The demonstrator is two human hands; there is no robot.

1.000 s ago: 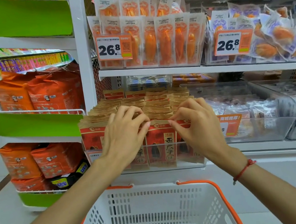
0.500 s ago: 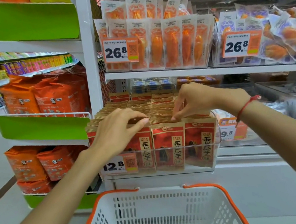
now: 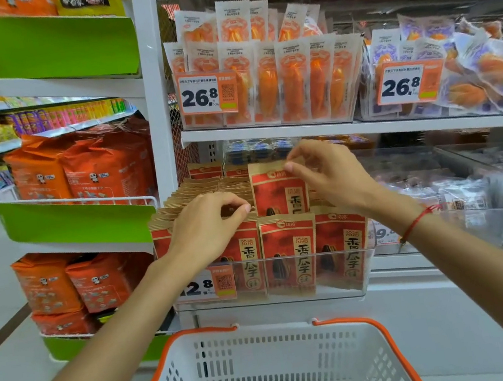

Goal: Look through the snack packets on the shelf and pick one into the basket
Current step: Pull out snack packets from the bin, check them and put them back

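Note:
Rows of red and kraft-brown sunflower seed packets stand upright in a clear shelf bin. My right hand pinches the top edge of one red packet and holds it raised above the rows. My left hand rests on the tops of the left rows, its fingertips pinching a packet edge. The white basket with orange rim and handles sits below the bin, with nothing in it.
The shelf above holds orange snack packs and purple-white packs behind 26.8 price tags. Orange bags fill green racks on the left. Clear bins of pale packets lie to the right.
My right hand has lifted one red packet up out of the rows. My left hand stayed on the left rows. The view has shifted a little.

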